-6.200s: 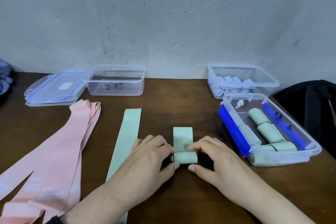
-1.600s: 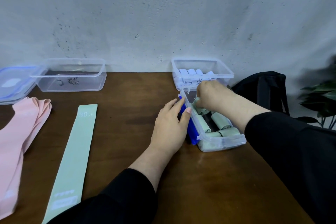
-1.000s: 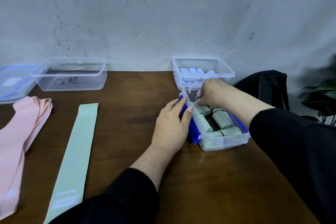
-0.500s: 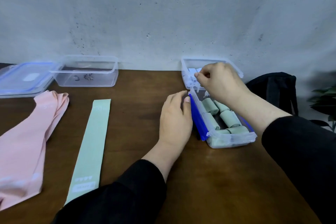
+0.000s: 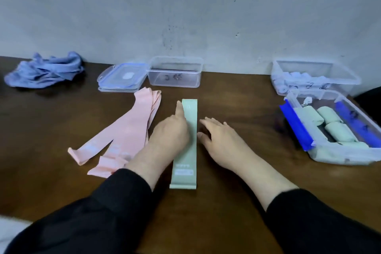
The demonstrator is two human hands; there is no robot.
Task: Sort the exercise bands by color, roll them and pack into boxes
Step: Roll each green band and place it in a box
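While flanking the green band (image 5: 186, 146) without gripping it, leaves the strip free to skew. Left hand (image 5: 169, 136) open, index finger stretched along the band's left edge and touching it. Right hand (image 5: 220, 140) open too, fingers spread and flat just beside the right edge; contact there impossible to confirm.

Probably about to roll from one end. Could start crooked if one side leads, giving a coned roll that telescopes. Could spring loose on release, judging by the smooth, stretchy look of the material. Could also drag the pink bands (image 5: 127, 130), fanned out just to the left, should the left sleeve catch their near ends. May meet a tight fit in the green box (image 5: 340, 156) at the right, already holding several green rolls (image 5: 338, 134); a slack, fat roll might not seat there.

As for looks: pale mint green, a flat looped strip, unrolled. Lies straight and lengthwise at the middle of the tabletop (image 5: 226, 202), between the two hands, far end toward the wall, near end toward the person. Carries faint print near the far end and a white label block near the near end, both too blurred to read. Shows no twist or wrinkle. Sits well apart from the green box.
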